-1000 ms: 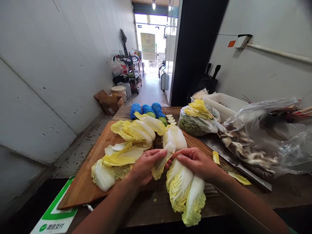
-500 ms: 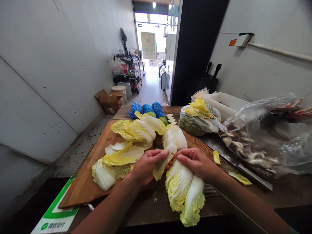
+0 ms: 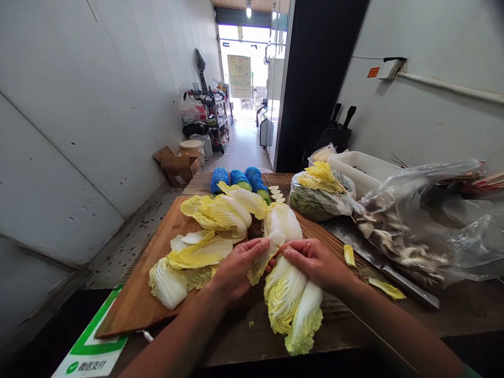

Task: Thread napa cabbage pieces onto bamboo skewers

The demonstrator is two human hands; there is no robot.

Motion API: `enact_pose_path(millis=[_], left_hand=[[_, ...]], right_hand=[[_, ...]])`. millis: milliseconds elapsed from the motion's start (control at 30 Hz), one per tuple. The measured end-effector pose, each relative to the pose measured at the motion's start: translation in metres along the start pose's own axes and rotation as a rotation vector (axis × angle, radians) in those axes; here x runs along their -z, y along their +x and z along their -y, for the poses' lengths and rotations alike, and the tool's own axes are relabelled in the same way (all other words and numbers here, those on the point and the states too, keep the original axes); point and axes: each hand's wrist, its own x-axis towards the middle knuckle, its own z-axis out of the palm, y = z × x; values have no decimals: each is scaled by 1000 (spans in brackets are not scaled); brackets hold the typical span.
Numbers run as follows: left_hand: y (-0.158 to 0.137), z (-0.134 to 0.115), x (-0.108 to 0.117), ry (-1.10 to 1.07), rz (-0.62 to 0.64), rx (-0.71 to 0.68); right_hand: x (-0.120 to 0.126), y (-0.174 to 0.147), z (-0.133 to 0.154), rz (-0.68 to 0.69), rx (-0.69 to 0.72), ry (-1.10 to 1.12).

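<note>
My left hand [image 3: 238, 265] is closed on a small napa cabbage leaf [image 3: 260, 261], pinching its pale rib between thumb and fingers. My right hand [image 3: 311, 260] pinches a thin bamboo skewer [image 3: 376, 332], whose shaft runs back past my right forearm. The skewer's front end meets the leaf between my hands; how far it goes in is hidden by the fingers. Below my hands lie large napa cabbage pieces [image 3: 293, 296], white with yellow frilled edges. Another white cabbage piece [image 3: 282, 219] sits just behind them. More loose leaves [image 3: 200, 252] rest to the left on a wooden cutting board [image 3: 137, 294].
Cucumbers in blue foam nets [image 3: 238, 177] and pale slices [image 3: 277, 193] stand at the back. Many skewers [image 3: 321, 231] lie right of centre, beside a large knife [image 3: 409, 286]. Bagged mushrooms [image 3: 397, 241], a bag with leaves on top [image 3: 321, 194] and a white bin [image 3: 366, 168] crowd the right.
The large cabbage pieces below my hands have shifted slightly left and away from me. Both hands keep nearly the same place and grip, with the leaf tilted a little differently.
</note>
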Motion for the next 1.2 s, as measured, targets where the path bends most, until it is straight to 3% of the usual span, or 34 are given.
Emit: enact_pose_path(millis=[300,567,1000,1200], left_hand=[[1,-2,2,-22,-69,-85],[1,-2,4,23,-27,-71],[-3,-2,1,73,-9,-45],[0,-4,0,-18,-36,-53]], right_hand=[[-1,1,3,18,-24,-1],[5,4,-12,-29,37,-42],[0,2,-9,-58,42,8],[11,9,-6,53,-12,57]])
